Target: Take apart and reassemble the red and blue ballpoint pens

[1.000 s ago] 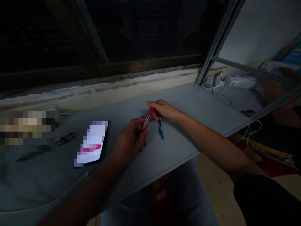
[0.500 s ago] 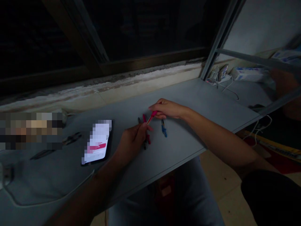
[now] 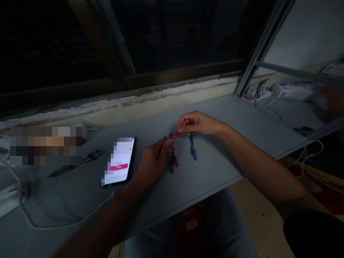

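Both hands meet over a grey desk (image 3: pixel 220 165) in dim light. My right hand (image 3: pixel 197 123) pinches the upper end of a red pen (image 3: pixel 176 135). My left hand (image 3: pixel 154 159) is closed with its fingertips on the pen's lower end. Under the hands lie a dark pen (image 3: pixel 168 161) and another red pen (image 3: pixel 174 157) side by side. A blue pen (image 3: pixel 192 149) rests on the desk just right of them, below my right hand.
A lit phone (image 3: pixel 118 162) lies left of my left hand. Further left are a dark pen-like object (image 3: pixel 75 163) and a white cable (image 3: pixel 53 224). A metal frame (image 3: pixel 255 53), chargers and boxes (image 3: pixel 292 91) stand at the back right. A dark window runs behind.
The red pen between my hands has tipped from steep to nearly level, and less of it shows. My right hand rose slightly. The view shifted a little.
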The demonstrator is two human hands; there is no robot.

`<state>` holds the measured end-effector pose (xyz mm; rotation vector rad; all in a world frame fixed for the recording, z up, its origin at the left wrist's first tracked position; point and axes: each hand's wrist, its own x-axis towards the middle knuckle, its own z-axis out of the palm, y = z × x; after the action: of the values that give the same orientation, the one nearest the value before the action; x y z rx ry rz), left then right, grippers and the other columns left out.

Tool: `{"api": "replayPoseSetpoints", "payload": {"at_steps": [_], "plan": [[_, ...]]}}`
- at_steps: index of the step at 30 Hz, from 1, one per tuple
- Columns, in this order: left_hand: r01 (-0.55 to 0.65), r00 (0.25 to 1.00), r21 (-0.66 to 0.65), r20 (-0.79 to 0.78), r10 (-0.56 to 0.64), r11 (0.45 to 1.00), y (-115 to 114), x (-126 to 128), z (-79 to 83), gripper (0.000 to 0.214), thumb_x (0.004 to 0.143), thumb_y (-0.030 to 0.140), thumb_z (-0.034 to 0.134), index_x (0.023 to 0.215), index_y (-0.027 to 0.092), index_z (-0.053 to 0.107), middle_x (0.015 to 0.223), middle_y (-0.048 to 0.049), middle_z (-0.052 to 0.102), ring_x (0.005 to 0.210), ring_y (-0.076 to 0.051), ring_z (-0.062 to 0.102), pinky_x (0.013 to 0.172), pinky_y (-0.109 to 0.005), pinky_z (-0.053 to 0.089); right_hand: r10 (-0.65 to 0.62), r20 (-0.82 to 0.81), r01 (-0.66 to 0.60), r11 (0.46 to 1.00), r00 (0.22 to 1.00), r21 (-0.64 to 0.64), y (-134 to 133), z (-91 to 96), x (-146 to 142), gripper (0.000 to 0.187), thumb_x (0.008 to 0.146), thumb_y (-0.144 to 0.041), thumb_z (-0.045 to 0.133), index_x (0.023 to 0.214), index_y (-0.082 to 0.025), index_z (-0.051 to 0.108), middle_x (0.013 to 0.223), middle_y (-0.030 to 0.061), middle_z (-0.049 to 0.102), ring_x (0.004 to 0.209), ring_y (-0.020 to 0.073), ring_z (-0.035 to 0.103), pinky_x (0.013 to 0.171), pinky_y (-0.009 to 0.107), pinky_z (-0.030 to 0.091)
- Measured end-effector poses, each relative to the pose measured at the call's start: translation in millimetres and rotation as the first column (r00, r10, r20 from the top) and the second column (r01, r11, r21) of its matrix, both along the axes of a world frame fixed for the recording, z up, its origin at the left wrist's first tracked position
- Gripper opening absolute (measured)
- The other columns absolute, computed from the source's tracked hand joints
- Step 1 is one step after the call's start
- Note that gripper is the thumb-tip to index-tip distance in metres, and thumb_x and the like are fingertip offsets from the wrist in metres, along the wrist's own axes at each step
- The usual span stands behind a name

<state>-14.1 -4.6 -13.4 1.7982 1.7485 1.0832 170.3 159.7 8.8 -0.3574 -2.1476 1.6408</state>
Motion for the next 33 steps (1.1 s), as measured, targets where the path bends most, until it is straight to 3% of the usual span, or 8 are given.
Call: {"api": "replayPoseSetpoints", "payload": {"at_steps": [3,7,10,15,20,23,28,33], "plan": [[-0.038,0.998,-0.007,-0.046,0.037,0.999,0.6,-0.6,0.8,0.041,0.104,0.041,0.038,0.086,0.018,0.067,0.058,0.0031,0.051,0.052,-0.015,0.049,0.054,-0.028,0.035,-0.007,-0.049,0.006,1.0,0.999,-0.023,2.0,-2.8,-1.3,0.034,0.078,-0.021,0.085,0.104,-0.016,0.063,0.097,0.0024,0.073,0.077,0.0087,0.066,0.071,0.021,0.052],[-0.055,0.996,-0.024,-0.066,0.054,0.998,1.9,-0.1,1.9,0.042,0.104,0.044,0.038,0.087,0.019,0.067,0.057,0.0033,0.051,0.052,-0.016,0.05,0.054,-0.029,0.035,-0.011,0.016,0.012,1.0,1.0,-0.029,6.5,-4.9,-1.6,0.018,0.087,-0.025,0.076,0.096,-0.015,0.063,0.082,0.0008,0.071,0.068,0.0089,0.063,0.066,0.022,0.05],[-0.059,0.996,-0.025,-0.066,0.057,0.998,2.5,-0.1,1.6,0.042,0.104,0.044,0.038,0.086,0.02,0.067,0.056,0.0039,0.049,0.052,-0.016,0.048,0.054,-0.029,0.034,-0.015,-0.054,0.014,1.0,0.998,-0.024,9.4,-5.0,-1.7,0.035,0.081,-0.02,0.081,0.109,-0.017,0.06,0.096,0.002,0.072,0.077,0.0101,0.066,0.071,0.023,0.051],[-0.062,0.997,-0.028,-0.047,0.061,0.998,2.0,-1.8,1.1,0.042,0.104,0.047,0.036,0.088,0.02,0.064,0.059,0.0038,0.05,0.053,-0.016,0.049,0.055,-0.029,0.035,-0.137,-0.06,0.147,0.965,0.989,0.216,6.3,-6.1,-3.5,0.044,0.088,-0.037,0.076,0.123,-0.017,0.059,0.104,0.0049,0.071,0.081,0.0128,0.064,0.073,0.026,0.051],[-0.052,0.999,-0.039,0.001,0.052,0.998,0.1,-1.0,2.3,0.034,0.103,0.048,0.044,0.086,0.021,0.056,0.064,0.0038,0.053,0.057,-0.016,0.053,0.056,-0.028,0.038,-0.101,-0.056,0.115,0.923,0.993,0.367,-1.6,-5.7,-5.3,0.067,0.089,-0.036,0.076,0.148,-0.019,0.051,0.124,0.0094,0.07,0.092,0.0151,0.066,0.08,0.028,0.053],[-0.023,1.0,-0.042,0.012,0.024,0.999,-1.6,-0.2,2.9,0.034,0.104,0.047,0.042,0.086,0.021,0.054,0.06,0.0051,0.05,0.053,-0.014,0.051,0.053,-0.026,0.036,-0.108,-0.094,0.131,0.946,0.99,0.296,-4.3,-4.6,-7.7,0.053,0.092,-0.039,0.072,0.139,-0.019,0.059,0.116,0.0079,0.074,0.086,0.0139,0.066,0.077,0.027,0.053],[0.018,1.0,-0.034,0.002,-0.018,0.999,-3.4,1.4,3.9,0.031,0.105,0.044,0.041,0.087,0.022,0.053,0.06,0.0056,0.05,0.051,-0.013,0.051,0.052,-0.026,0.036,-0.072,-0.053,0.072,0.997,0.996,-0.003,-4.1,-3.2,-10.5,0.031,0.089,-0.044,0.074,0.088,-0.013,0.071,0.072,0.0022,0.071,0.065,0.0109,0.064,0.064,0.023,0.052],[0.006,1.0,-0.029,-0.012,-0.006,1.0,-2.5,1.2,3.3,0.03,0.105,0.042,0.041,0.086,0.022,0.053,0.058,0.0057,0.05,0.05,-0.013,0.051,0.051,-0.025,0.036,-0.007,-0.148,-0.003,0.998,0.989,-0.068,-2.1,0.2,-7.3,0.019,0.079,-0.018,0.081,0.095,-0.014,0.072,0.085,0.002,0.074,0.072,0.0086,0.065,0.072,0.021,0.052]]}}
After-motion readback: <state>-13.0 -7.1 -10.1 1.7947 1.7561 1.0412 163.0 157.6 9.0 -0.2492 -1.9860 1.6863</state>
